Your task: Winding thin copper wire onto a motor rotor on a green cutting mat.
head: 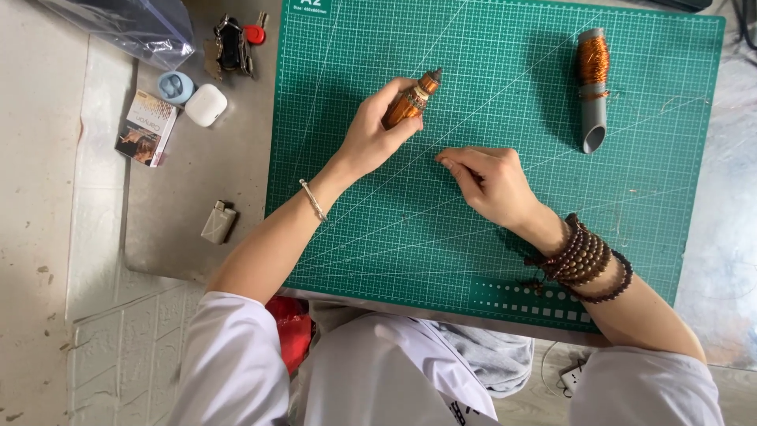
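Note:
My left hand (pixel 372 136) grips a small motor rotor wound with copper wire (pixel 412 101), holding it tilted over the green cutting mat (pixel 394 237). My right hand (pixel 489 183) rests on the mat just right of it, thumb and fingers pinched together, apparently on a thin wire that is too fine to see clearly. A grey tube wrapped with copper wire (pixel 592 87) lies at the mat's far right, apart from both hands. A thin bracelet circles my left wrist; dark bead bracelets (pixel 583 260) wrap my right wrist.
Left of the mat on the grey table lie a bunch of keys (pixel 233 46), a white earbud case (pixel 206 105), a blue case (pixel 175 87), a small printed box (pixel 147 128) and a grey lighter (pixel 218 222). A clear plastic bag (pixel 134 24) sits at top left.

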